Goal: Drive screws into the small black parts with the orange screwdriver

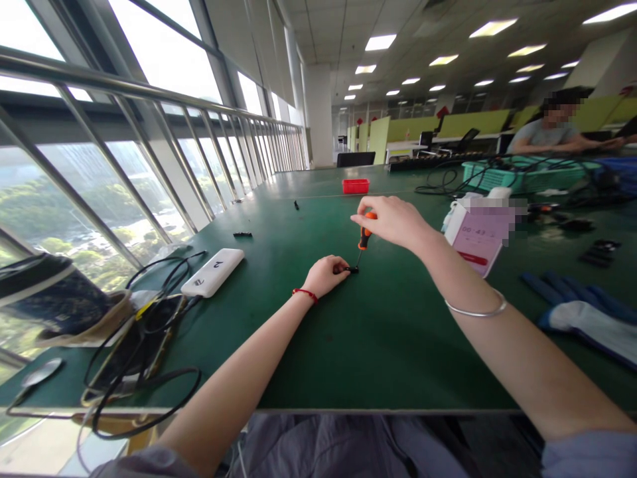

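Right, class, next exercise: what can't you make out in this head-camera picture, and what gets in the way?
All in the head view:
- Left end of the small black part: hidden by the left hand.
- Tip of the screwdriver: too small to tell what it meets.
- Top of its handle: partly covered by the right hand.
- Cuff end of the glove: cut off by the right edge.

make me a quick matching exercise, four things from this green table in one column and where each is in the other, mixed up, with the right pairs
1. white power bank
2. screwdriver
3. red container
4. small black part

A. held by the left hand
B. held by the right hand
C. on the table, beyond both hands
D. left of both hands

Pairs: 1-D, 2-B, 3-C, 4-A
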`<state>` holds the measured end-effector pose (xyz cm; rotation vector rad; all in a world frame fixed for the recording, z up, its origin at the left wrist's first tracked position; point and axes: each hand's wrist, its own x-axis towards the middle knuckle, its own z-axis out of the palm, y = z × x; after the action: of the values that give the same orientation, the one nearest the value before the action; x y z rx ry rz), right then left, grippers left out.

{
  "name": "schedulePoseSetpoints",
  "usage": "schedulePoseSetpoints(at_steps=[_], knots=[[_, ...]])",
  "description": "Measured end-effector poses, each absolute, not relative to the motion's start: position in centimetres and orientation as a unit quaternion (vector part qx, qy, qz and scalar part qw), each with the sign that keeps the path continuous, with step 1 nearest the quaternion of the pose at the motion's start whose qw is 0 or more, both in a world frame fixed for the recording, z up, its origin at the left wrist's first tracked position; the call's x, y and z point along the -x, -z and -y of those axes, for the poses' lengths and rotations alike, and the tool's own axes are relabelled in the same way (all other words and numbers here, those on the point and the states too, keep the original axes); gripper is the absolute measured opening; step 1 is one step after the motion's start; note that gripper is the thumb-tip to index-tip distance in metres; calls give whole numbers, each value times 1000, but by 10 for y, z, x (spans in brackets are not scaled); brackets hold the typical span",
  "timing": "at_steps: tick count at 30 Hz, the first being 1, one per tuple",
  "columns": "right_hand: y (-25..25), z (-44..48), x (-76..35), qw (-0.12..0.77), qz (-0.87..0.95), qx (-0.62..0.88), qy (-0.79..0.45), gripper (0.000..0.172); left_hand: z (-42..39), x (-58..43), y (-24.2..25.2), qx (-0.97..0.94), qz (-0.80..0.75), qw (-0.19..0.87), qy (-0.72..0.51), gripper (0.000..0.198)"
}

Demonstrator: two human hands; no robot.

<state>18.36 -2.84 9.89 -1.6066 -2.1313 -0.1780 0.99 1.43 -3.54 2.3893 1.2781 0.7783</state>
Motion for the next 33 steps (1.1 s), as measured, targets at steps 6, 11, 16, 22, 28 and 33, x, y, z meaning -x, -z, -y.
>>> schedulePoseSetpoints(at_steps=[6, 11, 16, 22, 28, 33], knots=[[-96, 28, -181, 242, 796, 549, 82, 19, -15, -9, 36, -835, -449, 164, -272, 17], [-93, 26, -178, 249, 793, 551, 73, 24, -15, -8, 34, -838, -447, 160, -269, 17], [-93, 28, -178, 270, 793, 536, 106, 21, -15, -5, 31, -846, -450, 125, -258, 17], [-92, 26, -178, 255, 793, 547, 84, 21, -15, -4, 29, -844, -456, 126, -254, 18], [-92, 25, -178, 261, 801, 529, 108, 21, -15, -2, 29, -845, -456, 115, -253, 18], [-92, 25, -179, 246, 794, 551, 77, 26, -15, -1, 29, -844, -461, 116, -250, 17]])
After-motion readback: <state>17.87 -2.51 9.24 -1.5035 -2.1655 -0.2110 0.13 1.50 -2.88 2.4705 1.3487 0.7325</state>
